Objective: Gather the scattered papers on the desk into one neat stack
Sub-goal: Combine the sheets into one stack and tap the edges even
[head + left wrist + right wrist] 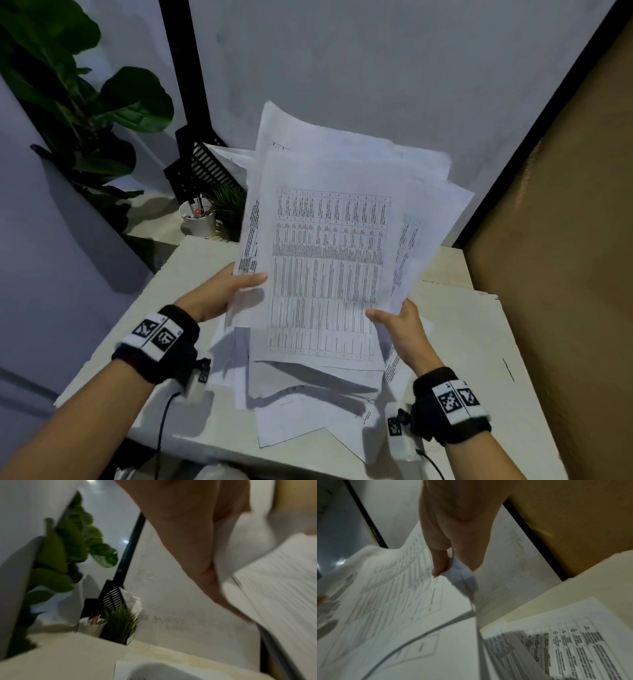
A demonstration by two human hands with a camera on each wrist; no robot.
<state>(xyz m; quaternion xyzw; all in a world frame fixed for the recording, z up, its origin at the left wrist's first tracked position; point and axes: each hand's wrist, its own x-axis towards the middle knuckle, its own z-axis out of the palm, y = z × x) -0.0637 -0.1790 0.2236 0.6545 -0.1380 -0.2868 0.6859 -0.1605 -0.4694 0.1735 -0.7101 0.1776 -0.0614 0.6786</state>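
We hold a messy bunch of papers (329,246) up over the table (472,329) — our left hand (224,291) and right hand (402,325) pinch its sides — but more loose sheets (308,401) lie below, not yet stacked.

Papers (329,246) at frame centre: thin matt white paper, printed tables, slightly crumpled edges. Counter (472,335) smooth, matt cream. Right-edge panel (565,205) rough brown board; upper-left leaves (137,102) glossy green; wristbands (161,342) black cloth.
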